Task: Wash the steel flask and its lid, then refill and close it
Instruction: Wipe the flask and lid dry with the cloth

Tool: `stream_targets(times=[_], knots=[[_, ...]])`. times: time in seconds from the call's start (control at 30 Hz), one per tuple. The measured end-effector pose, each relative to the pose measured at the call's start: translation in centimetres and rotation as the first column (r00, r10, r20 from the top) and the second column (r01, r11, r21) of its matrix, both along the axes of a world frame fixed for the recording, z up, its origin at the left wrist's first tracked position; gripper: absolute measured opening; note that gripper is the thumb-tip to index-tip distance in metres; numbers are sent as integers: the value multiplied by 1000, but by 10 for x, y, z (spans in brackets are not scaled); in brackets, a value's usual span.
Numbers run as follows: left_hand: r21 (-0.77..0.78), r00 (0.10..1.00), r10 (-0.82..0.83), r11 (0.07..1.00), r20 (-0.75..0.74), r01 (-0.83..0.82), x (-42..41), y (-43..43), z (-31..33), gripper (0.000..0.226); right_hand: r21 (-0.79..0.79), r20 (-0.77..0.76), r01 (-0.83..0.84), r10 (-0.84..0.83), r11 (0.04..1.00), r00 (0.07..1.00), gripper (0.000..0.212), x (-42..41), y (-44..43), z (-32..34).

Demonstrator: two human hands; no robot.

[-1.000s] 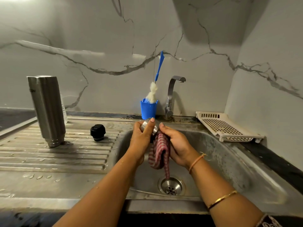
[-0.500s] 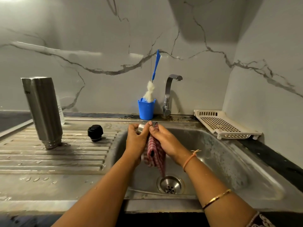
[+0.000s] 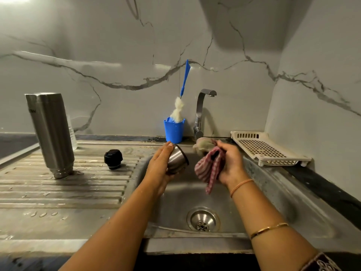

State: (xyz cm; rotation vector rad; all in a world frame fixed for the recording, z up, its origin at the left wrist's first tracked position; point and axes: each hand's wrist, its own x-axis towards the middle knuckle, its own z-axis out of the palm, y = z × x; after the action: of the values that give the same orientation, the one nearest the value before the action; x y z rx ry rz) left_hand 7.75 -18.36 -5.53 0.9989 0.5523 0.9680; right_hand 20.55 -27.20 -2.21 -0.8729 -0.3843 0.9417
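Head view: steel flask (image 3: 51, 132) bears small, unreadable dark lettering.

Home kitchen, steel sink (image 3: 273, 192) with ribbed drainboard (image 3: 64, 184), tap (image 3: 201, 112) at marble-veined wall tiles (image 3: 117, 45), blue cup (image 3: 173, 131) holding bottle brush (image 3: 178, 109), plastic drain tray (image 3: 267, 149)

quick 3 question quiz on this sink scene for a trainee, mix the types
1. True or false: the steel flask stands mouth down on the draining board.
2. Which hand holds the steel cup lid?
   A. left hand
   B. right hand
3. Fill in: the black stopper rests on the ____.

Key: 1 true; 2 A (the right hand holds the checked cloth); 3 draining board.
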Motion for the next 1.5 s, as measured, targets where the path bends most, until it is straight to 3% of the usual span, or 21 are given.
stream_targets(times=[0.13, 0.27, 0.33, 0.4, 0.47, 0.5, 0.57, 0.7, 0.77, 0.8, 0.83, 0.87, 0.9, 0.93, 0.97, 1.03, 1.13, 1.2, 1.27, 1.33, 1.5], knots=[[-73, 998, 56, 996, 27, -54, 2, -4, 3, 17, 34, -37, -4, 5, 999, 999, 30, -6, -2, -1], [-11, 995, 99, 995, 8, -99, 6, -7, 2, 30, 113, 309, -13, -23, 993, 951, 23, -43, 5, 0], [98, 993, 84, 992, -86, -76, 3, -10, 1, 41, 44, 672, -7, -25, 999, 740, 22, -63, 7, -7], [163, 987, 50, 986, -150, -25, -1, -14, -2, 35, 16, 946, 87, -44, 996, 322, 36, -72, 16, -23], [220, 990, 36, 975, -137, -5, -3, -17, -3, 25, 101, 994, 233, -88, 967, -65, 52, -73, 23, -33], [258, 991, 47, 966, -126, -13, -4, -20, 1, 28, 142, 982, 285, -99, 948, -161, 60, -71, 25, -35], [289, 994, 35, 957, -106, -3, -1, -25, 7, 30, 232, 965, 346, -170, 909, -202, 65, -68, 29, -34], [335, 999, 15, 942, -31, -4, 2, -32, 16, 22, 313, 950, 450, -284, 837, -132, 63, -72, 28, -32], [312, 999, -32, 950, 18, 25, 5, -31, 15, 19, 299, 948, 499, -314, 813, -57, 63, -69, 27, -29], [314, 999, -30, 949, 10, 25, 8, -30, 12, 19, 269, 943, 527, -331, 807, 25, 61, -62, 29, -29], [315, 1000, -21, 949, 0, 20, 10, -30, 11, 21, 197, 925, 547, -339, 813, 170, 58, -56, 27, -26], [330, 1000, -1, 944, -23, 9, 12, -32, 9, 22, 86, 855, 514, -328, 854, 402, 53, -47, 26, -22], [348, 999, 4, 937, -48, 13, 13, -34, 9, 24, -23, 667, 361, -255, 932, 701, 49, -39, 22, -17], [387, 996, 12, 922, -90, 23, 14, -38, 9, 24, -78, 404, 152, -108, 985, 908, 47, -29, 17, -14], [439, 990, 21, 897, -141, 43, 15, -41, 9, 21, -113, 199, 13, 10, 994, 980, 45, -21, 10, -13], [602, 963, 95, 795, -252, 79, 15, -46, 9, 13, -151, 72, -101, 113, 983, 991, 41, -9, 1, -12], [858, 899, 317, 502, -301, 110, 14, -41, 5, 8, -197, 48, -143, 156, 970, 987, 45, -4, 1, -14], [928, 876, 390, 340, -283, 149, 13, -39, 3, 7, -189, 27, -126, 133, 974, 991, 47, -4, 3, -15], [953, 865, 420, 240, -275, 187, 15, -38, -2, 15, -209, 15, -101, 107, 973, 994, 46, -3, 4, -15], [962, 858, 446, 211, -253, 174, 14, -36, -3, 14, -261, 46, -100, 116, 960, 992, 45, -4, 3, -13], [935, 815, 485, 302, -318, 185, 10, -30, -4, 9, -390, 242, -9, 112, 921, 964, 45, -4, 8, -14]])
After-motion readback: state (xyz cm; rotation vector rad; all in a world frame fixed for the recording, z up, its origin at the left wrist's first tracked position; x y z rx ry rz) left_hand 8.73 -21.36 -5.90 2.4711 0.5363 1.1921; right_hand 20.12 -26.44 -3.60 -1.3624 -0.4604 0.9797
